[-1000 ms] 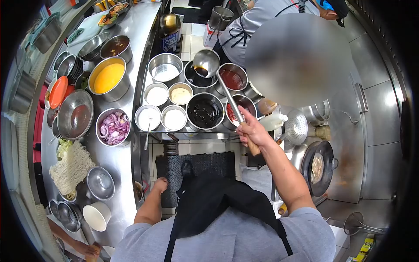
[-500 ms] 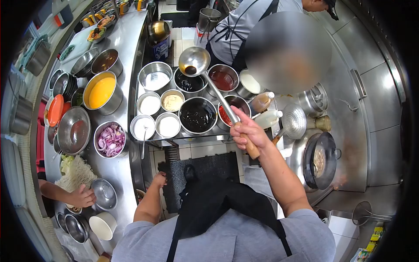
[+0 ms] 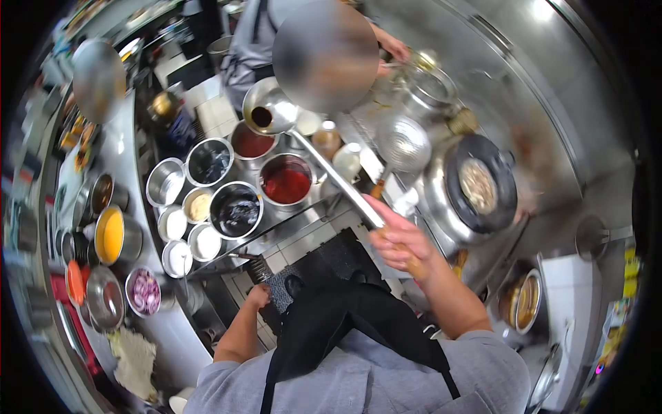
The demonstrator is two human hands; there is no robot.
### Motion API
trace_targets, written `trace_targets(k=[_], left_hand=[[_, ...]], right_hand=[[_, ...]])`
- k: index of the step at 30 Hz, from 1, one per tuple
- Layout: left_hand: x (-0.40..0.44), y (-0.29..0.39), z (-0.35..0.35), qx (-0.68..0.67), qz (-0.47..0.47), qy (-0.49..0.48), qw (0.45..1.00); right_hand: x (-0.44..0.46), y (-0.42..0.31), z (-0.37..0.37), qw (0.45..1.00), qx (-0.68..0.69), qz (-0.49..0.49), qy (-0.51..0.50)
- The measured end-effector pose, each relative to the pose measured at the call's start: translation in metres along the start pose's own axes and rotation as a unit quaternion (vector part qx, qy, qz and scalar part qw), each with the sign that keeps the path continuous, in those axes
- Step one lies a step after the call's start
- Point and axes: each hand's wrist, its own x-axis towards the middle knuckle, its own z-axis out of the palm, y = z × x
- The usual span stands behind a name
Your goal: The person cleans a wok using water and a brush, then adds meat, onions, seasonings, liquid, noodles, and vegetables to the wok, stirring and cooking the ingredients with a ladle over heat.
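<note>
"So, what does the right hand [image 3: 398,243] do now?"

"It is clamped on the ladle [image 3: 336,179], with the fingers wrapped round the lower part of the handle. A bit of the grip shows below the palm, and it is of pale wood."

"And the left hand [image 3: 260,296]?"

"It hangs low, over the mat [image 3: 329,258]. Its fingers look curled inward, but they are small in the view, so I cannot tell if they are fully together."

"How are the arms?"

"The right forearm is bare and reaches forward, out from the grey sleeve. The left arm is bent a little and stays close to the apron [image 3: 334,324]."

"Where is the ladle's round end?"

"It is at the far side of the pots, beyond the red sauce [image 3: 286,185] and near the co-worker [image 3: 249,48]. The bowl is smooth, shiny metal, and a dark liquid [image 3: 261,116] lies in it as a small round pool. The long straight shaft goes slanting between."

"What is on the right side?"

"A strainer [image 3: 402,145], round and full of holes, and then a black wok [image 3: 503,200] with pale food [image 3: 478,185] inside."
</note>
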Motion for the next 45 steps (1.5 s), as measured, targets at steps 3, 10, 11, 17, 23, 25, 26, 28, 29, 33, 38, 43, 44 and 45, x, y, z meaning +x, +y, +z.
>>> trace_targets(k=[3, 10, 11, 17, 23, 25, 26, 28, 29, 33, 38, 43, 44, 45], left_hand=[[0.0, 0.115, 0.069, 0.172, 0.076, 0.037, 0.981], [0.083, 0.316, 0.205, -0.022, 0.377, 0.049, 0.925], [0.086, 0.336, 0.226, 0.0, 0.354, 0.147, 0.924], [0.155, 0.385, 0.288, 0.123, 0.411, 0.339, 0.837], [0.171, 0.388, 0.312, 0.095, 0.403, 0.433, 0.8], [0.16, 0.393, 0.317, 0.124, 0.382, 0.433, 0.808], [0.153, 0.395, 0.318, 0.151, 0.357, 0.434, 0.813], [0.151, 0.4, 0.314, 0.17, 0.359, 0.426, 0.813], [0.155, 0.399, 0.309, 0.18, 0.376, 0.418, 0.807], [0.131, 0.419, 0.308, 0.167, 0.445, 0.368, 0.8], [0.084, 0.502, 0.305, 0.183, 0.533, 0.247, 0.789], [0.032, 0.589, 0.36, 0.038, 0.546, -0.021, 0.837], [0.034, 0.594, 0.376, 0.048, 0.522, -0.064, 0.849], [0.046, 0.597, 0.391, 0.116, 0.51, -0.083, 0.848]], right_hand=[[-0.108, -0.023, -0.008, 0.993, -0.035, -0.082, 0.083], [-0.293, -0.06, -0.053, 0.886, -0.202, -0.2, 0.367], [-0.305, -0.068, -0.064, 0.843, -0.274, -0.164, 0.433], [-0.355, -0.079, -0.199, 0.69, -0.389, -0.11, 0.6], [-0.345, -0.031, -0.232, 0.563, -0.43, 0.006, 0.706], [-0.347, -0.03, -0.234, 0.606, -0.393, -0.068, 0.688], [-0.347, -0.036, -0.227, 0.707, -0.296, -0.113, 0.632], [-0.342, -0.046, -0.231, 0.79, -0.191, -0.163, 0.559], [-0.34, -0.051, -0.248, 0.81, -0.14, -0.194, 0.536], [-0.32, -0.049, -0.31, 0.709, -0.308, -0.169, 0.611], [-0.277, -0.018, -0.261, 0.523, -0.451, -0.04, 0.722], [-0.287, -0.044, -0.234, 0.788, -0.119, -0.222, 0.562], [-0.296, -0.051, -0.257, 0.831, -0.023, -0.285, 0.477], [-0.3, -0.054, -0.283, 0.838, 0.014, -0.294, 0.459]])
